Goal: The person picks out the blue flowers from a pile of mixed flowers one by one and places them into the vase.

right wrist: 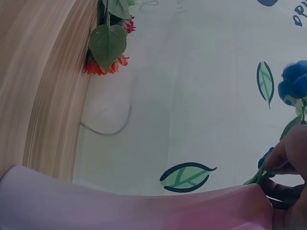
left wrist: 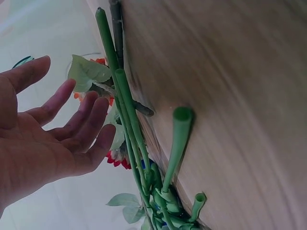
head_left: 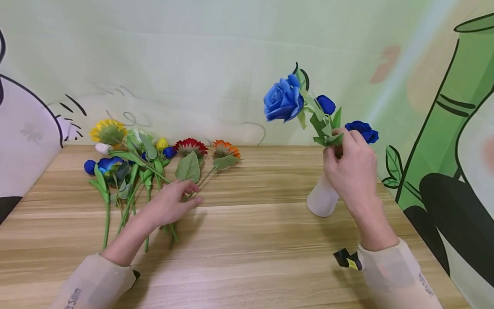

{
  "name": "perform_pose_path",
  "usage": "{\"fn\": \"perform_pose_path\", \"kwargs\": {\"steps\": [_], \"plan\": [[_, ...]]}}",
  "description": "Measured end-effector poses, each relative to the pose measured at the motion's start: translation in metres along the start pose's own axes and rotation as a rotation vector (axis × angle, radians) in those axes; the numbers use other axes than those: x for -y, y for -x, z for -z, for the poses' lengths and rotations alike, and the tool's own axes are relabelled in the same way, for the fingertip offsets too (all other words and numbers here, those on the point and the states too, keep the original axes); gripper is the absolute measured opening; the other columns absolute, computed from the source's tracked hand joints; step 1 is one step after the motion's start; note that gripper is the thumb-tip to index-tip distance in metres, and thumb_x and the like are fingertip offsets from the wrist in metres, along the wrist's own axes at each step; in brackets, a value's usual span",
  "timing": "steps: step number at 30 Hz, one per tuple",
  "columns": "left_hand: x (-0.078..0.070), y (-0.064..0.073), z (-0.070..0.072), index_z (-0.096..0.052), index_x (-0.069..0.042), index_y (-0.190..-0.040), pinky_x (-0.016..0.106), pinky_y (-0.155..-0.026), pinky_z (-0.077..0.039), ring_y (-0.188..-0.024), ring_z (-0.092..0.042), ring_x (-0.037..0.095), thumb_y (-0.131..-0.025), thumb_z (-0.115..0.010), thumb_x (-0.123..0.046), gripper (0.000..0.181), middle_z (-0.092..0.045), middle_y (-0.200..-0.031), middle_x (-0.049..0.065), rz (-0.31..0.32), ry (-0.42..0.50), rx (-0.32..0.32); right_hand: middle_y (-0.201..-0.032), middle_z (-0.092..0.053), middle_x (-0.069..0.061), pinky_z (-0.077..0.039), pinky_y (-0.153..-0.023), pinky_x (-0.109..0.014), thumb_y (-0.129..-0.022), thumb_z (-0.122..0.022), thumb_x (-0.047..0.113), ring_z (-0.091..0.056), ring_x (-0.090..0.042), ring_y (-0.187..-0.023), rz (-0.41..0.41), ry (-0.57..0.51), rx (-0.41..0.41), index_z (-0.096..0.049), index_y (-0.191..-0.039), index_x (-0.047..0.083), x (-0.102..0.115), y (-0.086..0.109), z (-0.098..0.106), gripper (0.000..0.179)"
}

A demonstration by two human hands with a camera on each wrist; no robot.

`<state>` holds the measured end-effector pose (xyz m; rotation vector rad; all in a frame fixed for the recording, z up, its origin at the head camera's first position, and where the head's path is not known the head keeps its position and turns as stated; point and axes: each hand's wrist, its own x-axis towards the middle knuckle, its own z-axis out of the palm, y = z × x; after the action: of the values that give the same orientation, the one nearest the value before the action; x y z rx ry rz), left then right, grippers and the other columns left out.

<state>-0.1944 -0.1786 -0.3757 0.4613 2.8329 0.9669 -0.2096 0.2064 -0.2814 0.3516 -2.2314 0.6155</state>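
In the head view my right hand (head_left: 353,167) is at the mouth of a pale vase (head_left: 323,199), fingers pinching the stem of a large blue rose (head_left: 283,99). That rose leans left above the vase. A dark blue bud (head_left: 326,104) and a darker blue rose (head_left: 362,131) show behind the hand. The right wrist view has the vase's side (right wrist: 144,208) along the bottom, with fingers at its rim. My left hand (head_left: 173,204) hovers over flower stems on the left, its fingers loosely spread and holding nothing. Near its fingertips runs the stem of an orange flower (head_left: 225,149).
Several artificial flowers lie in a pile at the left: a yellow bloom (head_left: 108,131), a red bloom (head_left: 191,146), a blue rose (head_left: 109,164) and small buds. Their green stems (left wrist: 177,143) point toward the table's front. A printed cloth backdrop (head_left: 216,64) rises behind the wooden table (head_left: 251,257).
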Motion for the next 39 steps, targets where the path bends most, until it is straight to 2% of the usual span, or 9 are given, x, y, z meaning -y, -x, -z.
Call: {"fn": "perform_pose_path", "kwargs": {"steps": [7,11,15,20,27,31,36,39], "plan": [[0.000,0.000,0.000,-0.062,0.001,-0.130,0.058,-0.094,-0.049,-0.114,-0.060,0.040,-0.104,-0.064,-0.031,0.042,-0.062,-0.127,0.025,0.005,-0.002,0.005,-0.096,-0.058,-0.022,-0.047,-0.060,-0.044,-0.091,-0.059,-0.005,-0.056,-0.035,-0.073,0.003,-0.010,-0.001,-0.067,-0.099,-0.010,-0.001,0.001,0.000,0.013],[0.000,-0.001,0.000,-0.062,0.001,-0.131,0.058,-0.093,-0.049,-0.114,-0.060,0.040,-0.104,-0.063,-0.031,0.042,-0.062,-0.127,0.025,-0.001,-0.006,0.006,-0.082,-0.057,-0.017,-0.041,-0.056,-0.041,-0.090,-0.059,-0.006,-0.052,-0.032,-0.066,0.022,0.047,0.008,-0.066,-0.094,-0.008,-0.001,0.002,0.001,0.009],[0.000,-0.001,0.000,-0.062,0.002,-0.131,0.057,-0.093,-0.050,-0.113,-0.060,0.040,-0.104,-0.063,-0.030,0.042,-0.062,-0.127,0.025,-0.005,-0.005,0.010,-0.078,-0.056,-0.015,-0.041,-0.054,-0.042,-0.089,-0.060,-0.004,-0.053,-0.032,-0.063,0.033,0.090,0.011,-0.066,-0.093,-0.006,-0.002,0.003,0.003,0.007],[0.000,-0.002,0.000,-0.062,0.002,-0.131,0.057,-0.093,-0.050,-0.112,-0.060,0.040,-0.104,-0.063,-0.030,0.042,-0.062,-0.127,0.025,-0.009,-0.003,0.011,-0.070,-0.054,-0.014,-0.039,-0.051,-0.040,-0.090,-0.061,-0.001,-0.051,-0.031,-0.057,0.051,0.108,0.017,-0.062,-0.084,-0.003,-0.005,0.002,0.006,0.006],[0.000,-0.001,0.000,-0.062,0.002,-0.132,0.057,-0.093,-0.050,-0.112,-0.061,0.039,-0.104,-0.063,-0.030,0.043,-0.062,-0.127,0.025,-0.002,-0.006,0.014,-0.068,-0.060,-0.014,-0.040,-0.051,-0.040,-0.087,-0.062,-0.001,-0.054,-0.030,-0.054,-0.018,0.103,0.091,-0.062,-0.081,-0.001,-0.005,0.000,0.015,0.006],[0.000,-0.001,0.000,-0.062,0.002,-0.131,0.057,-0.093,-0.050,-0.112,-0.061,0.040,-0.103,-0.064,-0.030,0.042,-0.062,-0.127,0.025,-0.003,-0.003,0.012,-0.071,-0.062,-0.020,-0.042,-0.050,-0.045,-0.088,-0.061,-0.002,-0.056,-0.034,-0.055,-0.028,0.121,0.122,-0.063,-0.088,-0.004,-0.006,-0.003,0.018,0.003],[0.001,0.000,0.000,-0.062,0.002,-0.130,0.057,-0.094,-0.050,-0.112,-0.061,0.040,-0.103,-0.064,-0.029,0.041,-0.063,-0.127,0.026,-0.011,0.000,0.008,-0.079,-0.066,-0.029,-0.044,-0.049,-0.054,-0.088,-0.062,0.000,-0.059,-0.043,-0.056,-0.088,0.163,0.155,-0.062,-0.117,-0.010,-0.007,-0.003,0.020,0.030],[0.001,0.001,0.000,-0.062,0.001,-0.130,0.057,-0.094,-0.049,-0.113,-0.061,0.040,-0.103,-0.064,-0.029,0.040,-0.063,-0.127,0.026,-0.011,0.004,0.007,-0.083,-0.066,-0.028,-0.045,-0.051,-0.053,-0.089,-0.063,0.001,-0.060,-0.042,-0.060,-0.090,0.154,0.170,-0.062,-0.118,-0.009,-0.007,-0.004,0.020,0.030]]}}
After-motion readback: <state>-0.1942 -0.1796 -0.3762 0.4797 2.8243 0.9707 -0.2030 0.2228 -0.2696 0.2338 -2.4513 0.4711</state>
